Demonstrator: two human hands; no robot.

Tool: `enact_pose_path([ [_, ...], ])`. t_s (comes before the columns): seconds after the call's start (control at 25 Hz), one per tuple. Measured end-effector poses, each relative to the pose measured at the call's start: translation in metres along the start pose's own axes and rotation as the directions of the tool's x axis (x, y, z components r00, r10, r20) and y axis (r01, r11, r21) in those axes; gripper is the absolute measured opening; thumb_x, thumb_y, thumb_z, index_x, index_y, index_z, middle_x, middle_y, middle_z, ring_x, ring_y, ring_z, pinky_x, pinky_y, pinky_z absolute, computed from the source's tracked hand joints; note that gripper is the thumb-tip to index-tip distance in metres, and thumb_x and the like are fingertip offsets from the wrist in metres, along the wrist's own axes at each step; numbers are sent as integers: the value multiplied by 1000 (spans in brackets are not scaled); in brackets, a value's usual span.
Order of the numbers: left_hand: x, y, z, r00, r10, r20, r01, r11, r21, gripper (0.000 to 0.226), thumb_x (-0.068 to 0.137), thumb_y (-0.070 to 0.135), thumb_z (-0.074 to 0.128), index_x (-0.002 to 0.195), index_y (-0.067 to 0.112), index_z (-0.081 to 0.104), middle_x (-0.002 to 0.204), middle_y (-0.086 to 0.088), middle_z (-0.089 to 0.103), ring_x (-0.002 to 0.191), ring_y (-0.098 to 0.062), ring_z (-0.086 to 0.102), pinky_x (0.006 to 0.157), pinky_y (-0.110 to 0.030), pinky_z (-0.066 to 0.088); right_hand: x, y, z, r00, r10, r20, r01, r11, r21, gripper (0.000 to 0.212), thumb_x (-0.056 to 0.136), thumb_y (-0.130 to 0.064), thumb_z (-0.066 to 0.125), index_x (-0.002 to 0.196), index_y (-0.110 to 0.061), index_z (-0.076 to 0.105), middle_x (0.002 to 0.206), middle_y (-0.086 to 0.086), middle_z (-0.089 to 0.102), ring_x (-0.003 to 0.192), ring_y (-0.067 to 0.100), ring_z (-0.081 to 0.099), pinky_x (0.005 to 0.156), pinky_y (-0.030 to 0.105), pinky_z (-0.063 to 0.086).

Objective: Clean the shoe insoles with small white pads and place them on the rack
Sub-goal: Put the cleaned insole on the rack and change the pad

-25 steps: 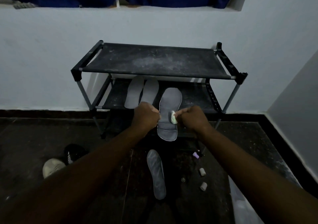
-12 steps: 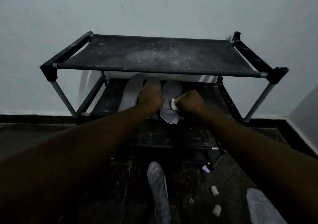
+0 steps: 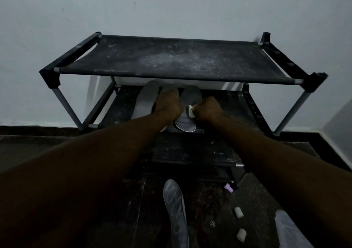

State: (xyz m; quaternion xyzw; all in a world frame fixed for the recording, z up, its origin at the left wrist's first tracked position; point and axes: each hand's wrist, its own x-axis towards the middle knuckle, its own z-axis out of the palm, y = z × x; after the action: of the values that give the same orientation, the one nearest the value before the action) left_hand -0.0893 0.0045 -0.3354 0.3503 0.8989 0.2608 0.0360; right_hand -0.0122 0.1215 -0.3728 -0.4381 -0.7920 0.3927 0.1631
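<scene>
A black rack (image 3: pixel 171 61) stands against the white wall. On its middle shelf lies a grey insole (image 3: pixel 187 106), heel toward me. My left hand (image 3: pixel 168 105) grips that insole's left edge. My right hand (image 3: pixel 208 109) pinches a small white pad (image 3: pixel 191 112) against the insole's right edge. Two more grey insoles (image 3: pixel 147 98) lean on the same shelf to the left, one largely hidden behind my left hand. Another insole (image 3: pixel 176 209) lies on the dark floor in front of the rack.
Two white pads (image 3: pixel 238 212) (image 3: pixel 241 234) and a small lilac piece (image 3: pixel 228 188) lie on the floor at the right. A pale plastic-looking object (image 3: pixel 287 228) sits at the lower right. The rack's dusty top shelf overhangs my hands.
Both hands carried the grey insole forward from in front of the rack onto its middle shelf. The camera moved closer to the rack.
</scene>
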Motion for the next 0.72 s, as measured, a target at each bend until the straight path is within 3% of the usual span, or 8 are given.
enact_pose_path([
  [0.2,-18,4,-16,999,26,-29,-26,1000,7,40,97,17,60,132,-1,54,135,-22,56,126,-36,53,99,-36,43,-25,1,-16,997,-59,-40,63,992,105,19,87,-14,73,101,-2,77,100,13,75,95,24,72,75,27,52],
  [0.36,-53,-1,-27,999,-32,-16,31,996,-85,18,88,19,68,97,3,65,103,-16,67,102,-35,65,82,-39,52,-68,5,-31,994,-86,-74,99,975,198,6,87,-9,74,90,-5,79,95,12,77,90,25,74,87,43,61],
  [0.48,-90,-8,-33,998,-60,15,61,992,-111,13,80,20,76,85,10,69,90,-9,71,86,-27,70,76,-40,61,-107,10,-38,991,-116,-59,126,965,228,7,86,-5,75,81,-9,77,82,8,75,76,20,71,82,42,63],
  [0.56,-116,-14,-35,998,-45,33,50,987,-153,16,76,21,81,83,12,70,85,-6,71,79,-21,70,74,-38,62,-134,14,-42,992,-122,-35,127,956,265,8,86,-1,74,82,-6,78,78,9,73,71,17,68,79,39,62],
  [0.72,-170,-22,-35,991,-105,81,123,955,-268,17,76,19,84,85,13,71,79,-4,70,76,-19,70,77,-36,61,-181,32,-44,997,-72,10,67,965,252,10,82,-5,78,91,-9,81,87,6,78,85,16,73,85,31,60],
])
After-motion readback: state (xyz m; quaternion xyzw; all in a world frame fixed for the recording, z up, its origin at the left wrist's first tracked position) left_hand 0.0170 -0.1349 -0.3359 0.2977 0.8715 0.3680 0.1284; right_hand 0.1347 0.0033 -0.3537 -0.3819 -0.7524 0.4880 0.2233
